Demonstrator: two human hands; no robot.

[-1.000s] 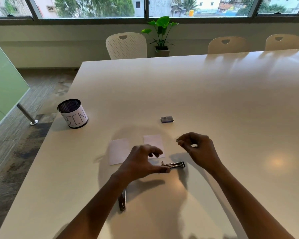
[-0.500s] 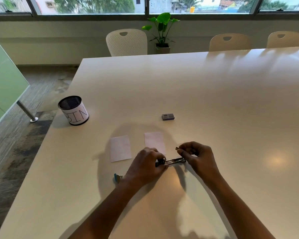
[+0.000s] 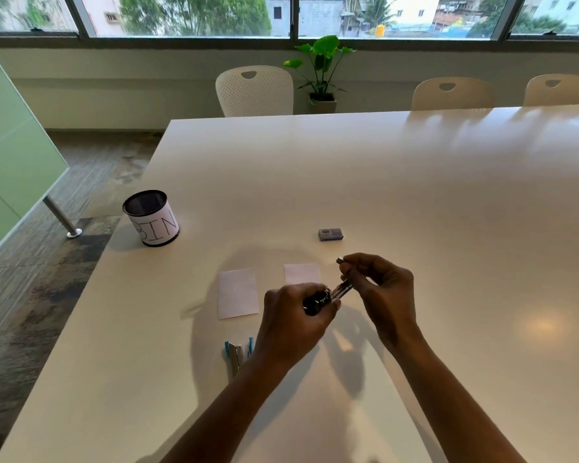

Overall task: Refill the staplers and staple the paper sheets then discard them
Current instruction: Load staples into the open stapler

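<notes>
Refilling is under way: the left hand (image 3: pixel 295 315) grips a black stapler (image 3: pixel 328 295) above the table (image 3: pixel 415 195), while the right hand (image 3: pixel 378 285) pinches a staple strip (image 3: pixel 340 261) (tiny, hard to resolve). Both paper sheets (image 3: pixel 238 293) lie unstapled, the bin (image 3: pixel 151 218) well apart. The stapler's long axis points up-right, away from the person.

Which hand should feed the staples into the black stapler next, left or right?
Right. The right hand pinches a small metallic piece, likely staples, beside the open metal end of the black stapler. The left hand is wrapped around the stapler's body, steadying it.
</notes>
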